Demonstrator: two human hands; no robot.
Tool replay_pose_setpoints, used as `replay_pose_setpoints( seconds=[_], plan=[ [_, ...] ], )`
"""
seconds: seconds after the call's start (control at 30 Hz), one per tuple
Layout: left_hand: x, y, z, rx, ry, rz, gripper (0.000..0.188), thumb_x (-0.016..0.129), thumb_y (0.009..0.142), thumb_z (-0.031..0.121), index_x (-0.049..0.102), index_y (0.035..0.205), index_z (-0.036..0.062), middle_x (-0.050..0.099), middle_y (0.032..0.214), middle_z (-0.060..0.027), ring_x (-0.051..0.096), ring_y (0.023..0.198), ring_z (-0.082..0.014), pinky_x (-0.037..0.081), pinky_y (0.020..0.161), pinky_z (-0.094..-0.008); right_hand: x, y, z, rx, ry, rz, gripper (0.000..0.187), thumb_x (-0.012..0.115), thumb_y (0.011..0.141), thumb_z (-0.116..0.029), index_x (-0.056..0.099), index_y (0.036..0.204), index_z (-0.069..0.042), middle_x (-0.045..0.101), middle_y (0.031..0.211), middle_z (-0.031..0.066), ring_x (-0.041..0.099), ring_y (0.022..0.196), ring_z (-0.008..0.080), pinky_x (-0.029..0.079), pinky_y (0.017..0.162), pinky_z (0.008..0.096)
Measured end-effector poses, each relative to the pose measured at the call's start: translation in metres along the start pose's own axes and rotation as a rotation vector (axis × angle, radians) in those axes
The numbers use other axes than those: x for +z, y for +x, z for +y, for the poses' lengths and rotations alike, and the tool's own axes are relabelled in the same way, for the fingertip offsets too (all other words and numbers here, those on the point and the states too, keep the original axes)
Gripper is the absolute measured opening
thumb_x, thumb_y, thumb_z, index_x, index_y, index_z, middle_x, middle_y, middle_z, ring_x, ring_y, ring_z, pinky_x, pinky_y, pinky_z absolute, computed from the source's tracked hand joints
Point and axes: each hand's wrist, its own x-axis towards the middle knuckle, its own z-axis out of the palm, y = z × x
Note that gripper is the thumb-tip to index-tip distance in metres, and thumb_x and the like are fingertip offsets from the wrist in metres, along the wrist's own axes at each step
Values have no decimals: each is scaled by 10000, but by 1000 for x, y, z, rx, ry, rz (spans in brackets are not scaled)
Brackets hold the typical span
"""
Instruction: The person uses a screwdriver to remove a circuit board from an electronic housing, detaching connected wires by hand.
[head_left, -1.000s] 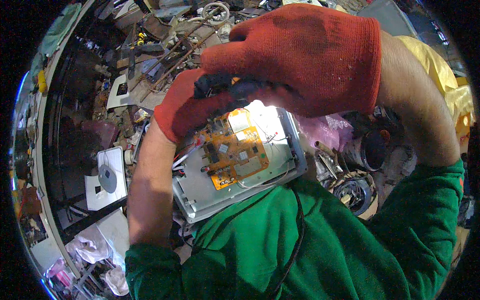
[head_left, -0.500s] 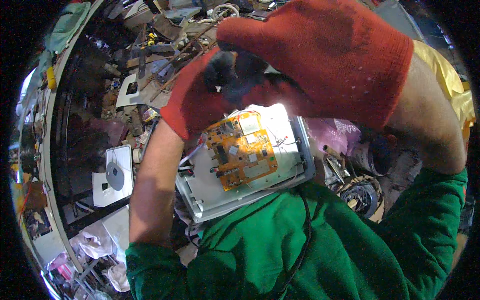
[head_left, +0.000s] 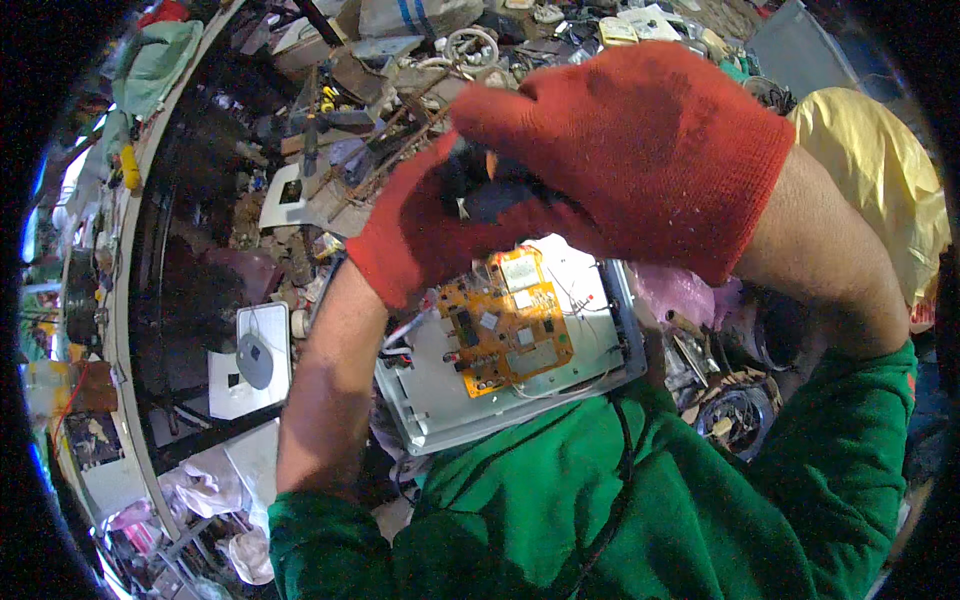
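Both my hands wear red knit gloves with dark palms, raised close together above an opened appliance casing. My right hand (head_left: 640, 150) comes over from the right with its fingers bent and closed. Against it, my left hand (head_left: 415, 230) is curled, its palm side in shadow. Small orange and pale bits show between the gloves, but what they grip is hidden. Below lies the pale grey casing (head_left: 430, 438), tilted on my lap. Inside it sits an orange circuit board (head_left: 495, 365) with chips and thin wires, partly covered by the gloves.
Scrap and loose parts (head_left: 400, 90) spread beyond my hands. On the left lie a white panel with a grey disc (head_left: 262, 360) and another white panel (head_left: 285, 195). A yellow sack (head_left: 870, 160), pink plastic (head_left: 670, 290) and coiled wire (head_left: 735, 415) are at the right.
The whole view has shifted, so the casing and scrap sit lower and further right. My right hand appears slightly farther from the camera. Both hands stay together above the board.
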Motion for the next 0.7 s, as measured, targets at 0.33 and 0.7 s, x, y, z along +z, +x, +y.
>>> replay_pose_setpoints(
  seconds=[0.33,0.7],
  plan=[
    [8,0,-20,120,398,8,255,769,871,239,702,1077,105,762,958,-94,745,853,-273,577,775,-405,5,-4,-2,110,114,16,522,754,829,-427,572,1219,-130,625,933,147,682,770,378,544,607,476],
    [2,1,-27,-75,471,-179,291,768,895,239,725,1140,88,759,1081,-119,736,1003,-228,570,882,-369,0,-11,-2,87,174,88,496,746,842,-462,586,1169,-127,618,991,157,678,786,393,555,635,491]
  ],
)
